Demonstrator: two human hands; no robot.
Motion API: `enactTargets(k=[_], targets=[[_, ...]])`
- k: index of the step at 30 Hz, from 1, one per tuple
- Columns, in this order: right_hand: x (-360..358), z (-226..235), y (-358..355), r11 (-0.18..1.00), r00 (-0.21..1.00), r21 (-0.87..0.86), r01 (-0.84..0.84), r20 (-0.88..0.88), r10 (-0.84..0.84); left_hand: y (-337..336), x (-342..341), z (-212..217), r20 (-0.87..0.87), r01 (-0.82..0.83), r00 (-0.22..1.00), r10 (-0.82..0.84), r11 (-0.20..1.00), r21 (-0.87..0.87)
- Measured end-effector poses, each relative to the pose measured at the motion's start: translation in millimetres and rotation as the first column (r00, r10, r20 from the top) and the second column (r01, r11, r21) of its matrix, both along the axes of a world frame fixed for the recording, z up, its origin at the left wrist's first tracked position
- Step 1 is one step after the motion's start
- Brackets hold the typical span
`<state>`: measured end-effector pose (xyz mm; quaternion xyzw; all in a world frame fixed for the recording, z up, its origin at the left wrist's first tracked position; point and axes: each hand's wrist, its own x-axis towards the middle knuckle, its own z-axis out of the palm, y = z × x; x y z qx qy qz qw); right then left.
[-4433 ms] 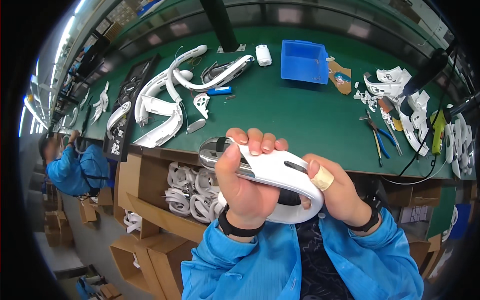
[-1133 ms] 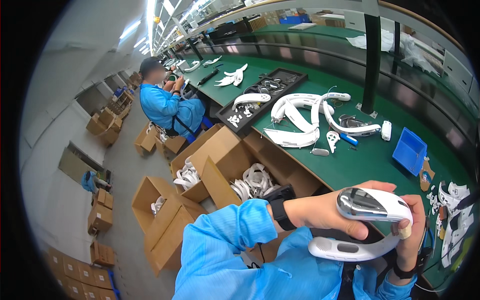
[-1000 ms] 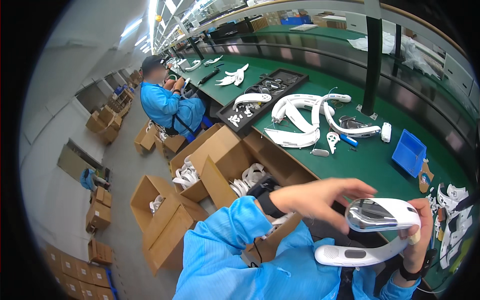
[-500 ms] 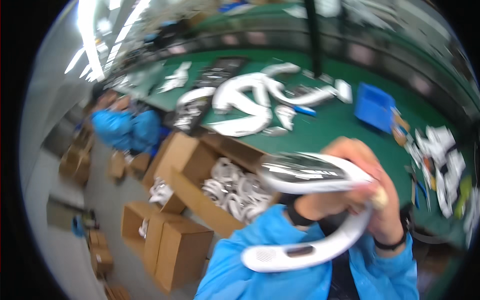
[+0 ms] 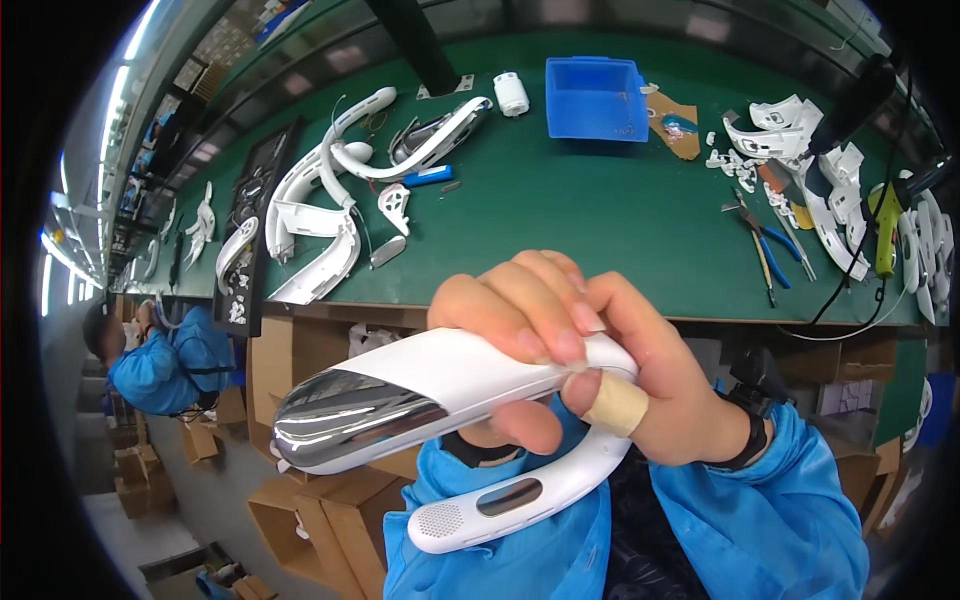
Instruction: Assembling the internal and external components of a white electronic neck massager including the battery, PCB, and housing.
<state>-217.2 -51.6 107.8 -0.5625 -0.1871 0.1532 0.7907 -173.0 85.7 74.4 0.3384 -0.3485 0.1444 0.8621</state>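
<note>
Green bench fills the background, white curved parts at ten o'clock. At six, held off the bench, a white band points its mirrored end toward eight; the left hand clamps it, fingers over, thumb under. At four, the right hand pinches the bend. Apparently handling; the next move calls for steady support.
</note>
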Motion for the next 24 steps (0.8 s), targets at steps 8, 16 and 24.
enactTargets(k=[8, 16, 24], targets=[[9.9, -6.9, -1.2, 0.996, 0.998, -0.089, 0.019, 0.062, -0.014, -6.6, -2.6, -6.8, -0.061, -0.038, 0.998, 0.035, 0.998, -0.041], [0.4, -6.8, -4.0, 0.995, 0.974, 0.041, 0.093, -0.212, -0.083, 19.5, -11.5, 19.8, -0.123, 0.002, 0.992, 0.004, 0.999, 0.044], [-0.8, 0.2, -4.2, 0.961, 0.981, -0.203, 0.189, 0.076, -0.177, 9.4, -29.4, 28.4, -0.185, -0.033, 0.982, 0.045, 0.997, 0.067]])
